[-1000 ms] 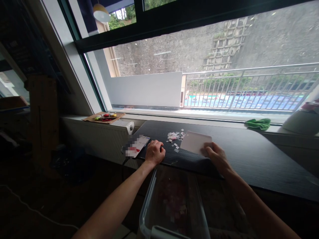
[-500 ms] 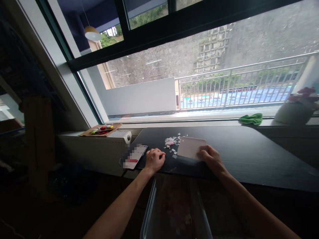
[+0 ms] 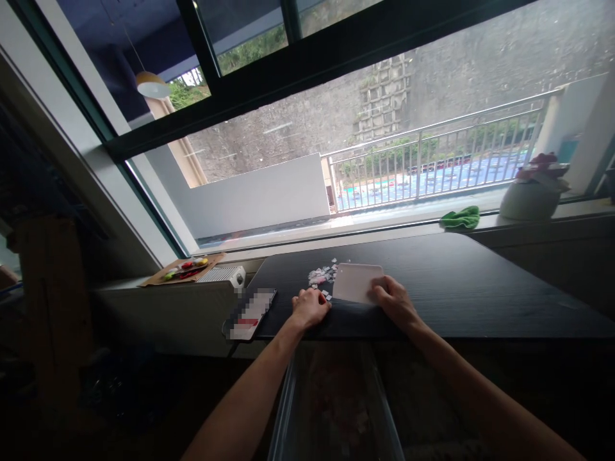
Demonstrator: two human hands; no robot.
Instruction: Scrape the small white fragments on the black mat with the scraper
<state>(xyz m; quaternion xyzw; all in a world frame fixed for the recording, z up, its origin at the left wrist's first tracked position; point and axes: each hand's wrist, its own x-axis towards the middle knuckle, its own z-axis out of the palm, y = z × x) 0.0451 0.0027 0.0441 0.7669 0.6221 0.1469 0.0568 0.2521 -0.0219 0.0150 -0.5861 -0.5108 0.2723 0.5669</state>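
Pale and flat, a card (image 3: 355, 275) stood just to the right of a small pile of paper bits (image 3: 321, 276), both of them on a black table (image 3: 446, 288). The right hand (image 3: 396, 301) was clamped on the card's far end from the pile, thumb on the near face. The left hand (image 3: 311, 307) was on the near side of the pile, its fingers curled in toward the palm; whether they pinched anything, I could not tell. A few loose bits (image 3: 327, 295) lay between that hand and the card, at the near edge of the pile.

To the left of the pile, and nearer, a phone (image 3: 253, 314) lay at the table's edge, part of it blurred out. Farther left of the pile, a sheet of brown cardboard (image 3: 158, 274) bore small red, yellow and green things (image 3: 192, 264), too small to name, beside a white radiator (image 3: 223, 275). Well to the right of the pile and beyond it, a green cloth (image 3: 460, 218) was bunched on the window sill. Below the pile, on the near side, was a clear plastic tub (image 3: 283, 410), its inside dim, with some pale scraps showing.
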